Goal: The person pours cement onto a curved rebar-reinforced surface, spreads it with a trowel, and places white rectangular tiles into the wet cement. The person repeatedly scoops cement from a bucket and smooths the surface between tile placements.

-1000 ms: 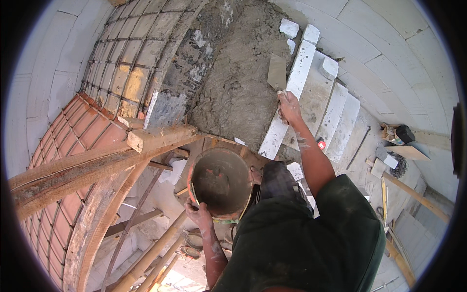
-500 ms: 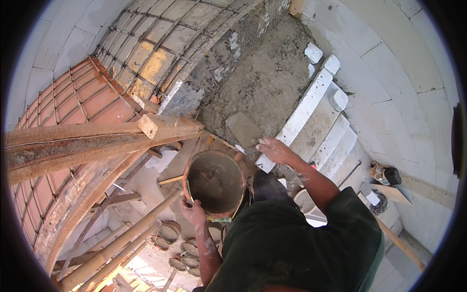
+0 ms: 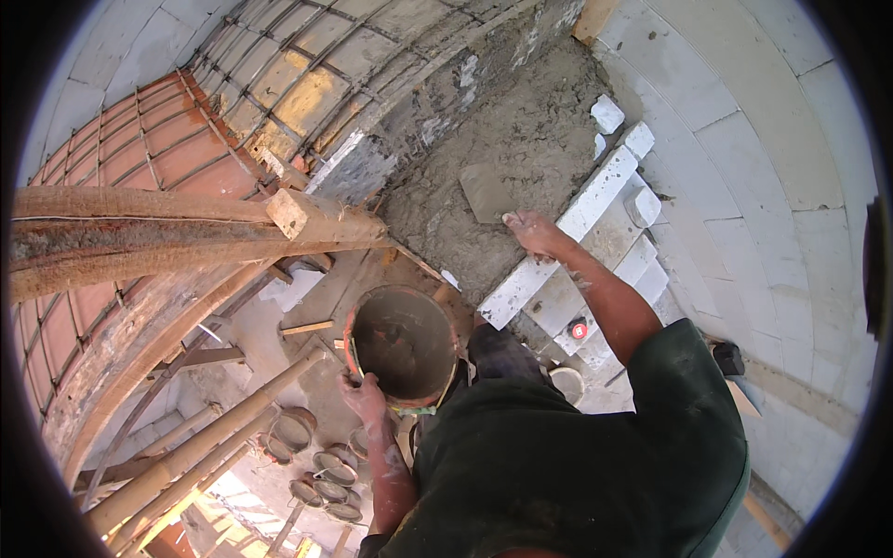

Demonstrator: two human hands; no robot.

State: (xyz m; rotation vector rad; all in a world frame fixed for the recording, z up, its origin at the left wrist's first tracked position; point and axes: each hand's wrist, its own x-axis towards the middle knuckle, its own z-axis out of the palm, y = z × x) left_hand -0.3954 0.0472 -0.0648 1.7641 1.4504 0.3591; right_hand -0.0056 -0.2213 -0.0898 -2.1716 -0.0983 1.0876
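My right hand [image 3: 532, 232] is closed around the handle end of a trowel, mostly covered by my fingers. The flat grey trowel blade [image 3: 486, 193] lies on a bed of wet mortar [image 3: 535, 116]. At the near left, my left hand [image 3: 365, 398] grips the rim of a round bucket [image 3: 350, 339] with an orange, mortar-smeared edge. Grey mortar coats the inside of this bucket. A long white block [image 3: 572, 223] borders the mortar on the right, just beside my right wrist.
A wooden beam [image 3: 139, 219] juts in from the left, ahead of the bucket. Steel rebar mesh [image 3: 270, 93] covers the slope beyond it. Several mortar pans [image 3: 293, 428] stand lower down at left, near wooden poles [image 3: 205, 437]. A white block wall [image 3: 744, 158] rises at right.
My right hand has moved the trowel a little farther away and to the right across the mortar. My left hand stays at the bucket rim. The view has shifted slightly.
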